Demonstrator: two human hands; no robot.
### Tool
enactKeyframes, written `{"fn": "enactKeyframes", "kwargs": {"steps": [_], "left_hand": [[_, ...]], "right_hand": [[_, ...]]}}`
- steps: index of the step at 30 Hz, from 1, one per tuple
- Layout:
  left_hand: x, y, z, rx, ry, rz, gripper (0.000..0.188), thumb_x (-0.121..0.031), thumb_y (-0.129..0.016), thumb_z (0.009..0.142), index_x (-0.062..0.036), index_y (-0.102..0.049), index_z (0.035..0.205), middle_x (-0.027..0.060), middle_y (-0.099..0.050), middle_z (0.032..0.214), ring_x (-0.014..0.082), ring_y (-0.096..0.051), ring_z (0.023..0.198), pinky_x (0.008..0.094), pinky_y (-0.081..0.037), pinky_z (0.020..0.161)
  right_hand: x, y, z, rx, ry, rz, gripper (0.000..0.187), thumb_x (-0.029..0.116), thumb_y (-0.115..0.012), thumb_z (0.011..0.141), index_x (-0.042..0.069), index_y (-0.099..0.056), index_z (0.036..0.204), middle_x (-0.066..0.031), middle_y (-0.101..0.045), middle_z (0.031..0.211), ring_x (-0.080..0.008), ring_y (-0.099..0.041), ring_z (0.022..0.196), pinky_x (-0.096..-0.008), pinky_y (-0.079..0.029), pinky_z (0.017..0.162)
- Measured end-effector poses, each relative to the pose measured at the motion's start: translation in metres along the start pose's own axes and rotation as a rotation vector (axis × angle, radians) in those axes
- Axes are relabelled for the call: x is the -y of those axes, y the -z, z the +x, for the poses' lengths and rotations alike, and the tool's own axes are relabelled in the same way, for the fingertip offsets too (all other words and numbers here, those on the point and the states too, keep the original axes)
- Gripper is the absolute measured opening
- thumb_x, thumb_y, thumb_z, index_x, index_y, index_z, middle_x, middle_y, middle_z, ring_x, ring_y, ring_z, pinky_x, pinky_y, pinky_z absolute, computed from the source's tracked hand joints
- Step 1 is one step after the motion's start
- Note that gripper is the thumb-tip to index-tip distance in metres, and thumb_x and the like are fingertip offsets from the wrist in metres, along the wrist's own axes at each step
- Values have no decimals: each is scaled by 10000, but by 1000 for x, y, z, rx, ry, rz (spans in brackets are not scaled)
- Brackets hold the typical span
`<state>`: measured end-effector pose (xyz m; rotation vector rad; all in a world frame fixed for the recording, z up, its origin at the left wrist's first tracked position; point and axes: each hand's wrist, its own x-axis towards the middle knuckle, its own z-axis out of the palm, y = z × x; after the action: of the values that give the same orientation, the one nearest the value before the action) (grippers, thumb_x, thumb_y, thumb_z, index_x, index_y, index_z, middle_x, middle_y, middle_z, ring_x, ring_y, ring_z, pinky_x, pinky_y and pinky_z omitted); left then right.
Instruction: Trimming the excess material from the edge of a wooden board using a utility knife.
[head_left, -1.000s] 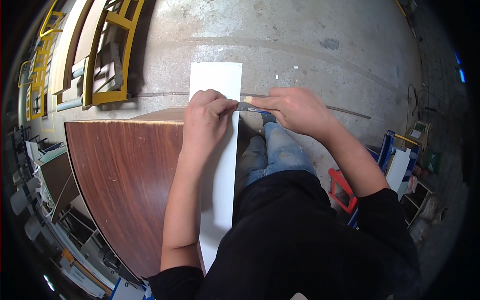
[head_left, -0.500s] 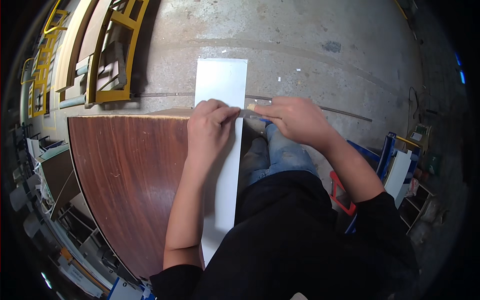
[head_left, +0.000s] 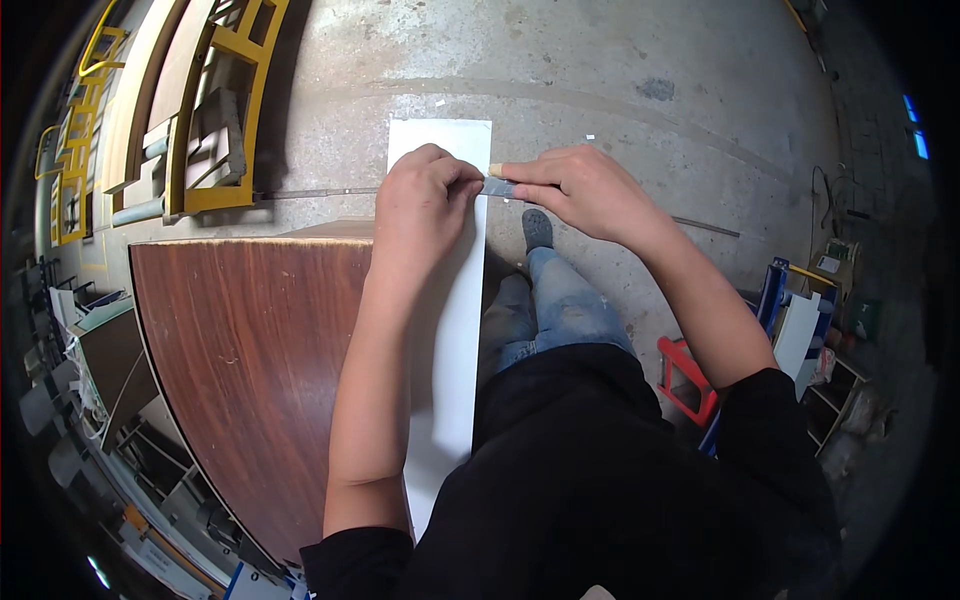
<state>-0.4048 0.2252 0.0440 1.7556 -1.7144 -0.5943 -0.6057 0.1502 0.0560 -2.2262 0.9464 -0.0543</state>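
Observation:
A long white board [head_left: 445, 330] lies lengthwise in front of me, reaching under my left forearm. At its right edge, near the far end, a short flat grey strip [head_left: 497, 187] spans the gap between my hands. My right hand [head_left: 590, 190] pinches the strip's right end between thumb and fingers, and a tan wrap covers one fingertip. My left hand [head_left: 425, 205] rests over the board with its fingers curled and pinched at the strip's left end. The exact grip of the left fingertips is partly hidden.
A brown wood-grain panel [head_left: 250, 350] with a rough far edge lies left of the board. Yellow metal racks [head_left: 228, 190] holding planks stand at far left. On the concrete floor [head_left: 590, 70] are small white scraps. A red frame [head_left: 685, 385] stands right of my legs.
Both hands have moved away from me along the board's right edge, with the grey strip between them. More of the strip shows now, and my shoe has come into sight.

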Motion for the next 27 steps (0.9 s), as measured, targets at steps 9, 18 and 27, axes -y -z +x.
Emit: {"fn": "enactKeyframes", "kwargs": {"steps": [9,18,27], "left_hand": [[2,3,0,25,-50,32,68,-66,-761,778,-39,-721,828,108,-630,801,287,-633,766,387,-503,692],[2,0,0,12,-10,-8,54,-68,-747,776,-44,-720,816,109,-622,797,310,-622,805,407,-504,724],[-3,7,-21,40,-64,28,47,-52,-740,776,-44,-721,818,109,-622,784,310,-618,799,410,-507,720]], "right_hand": [[-2,-7,-2,-80,61,-59,234,288,-634,929,193,-765,1098,-99,-700,868,-328,-663,834,-444,-531,733],[-2,-10,-3,-124,84,-120,224,256,-618,931,214,-759,1101,-72,-676,832,-303,-662,797,-430,-537,685],[10,-22,-23,-154,118,-119,220,187,-649,891,193,-761,1081,-56,-666,816,-275,-659,757,-394,-536,651]]}}
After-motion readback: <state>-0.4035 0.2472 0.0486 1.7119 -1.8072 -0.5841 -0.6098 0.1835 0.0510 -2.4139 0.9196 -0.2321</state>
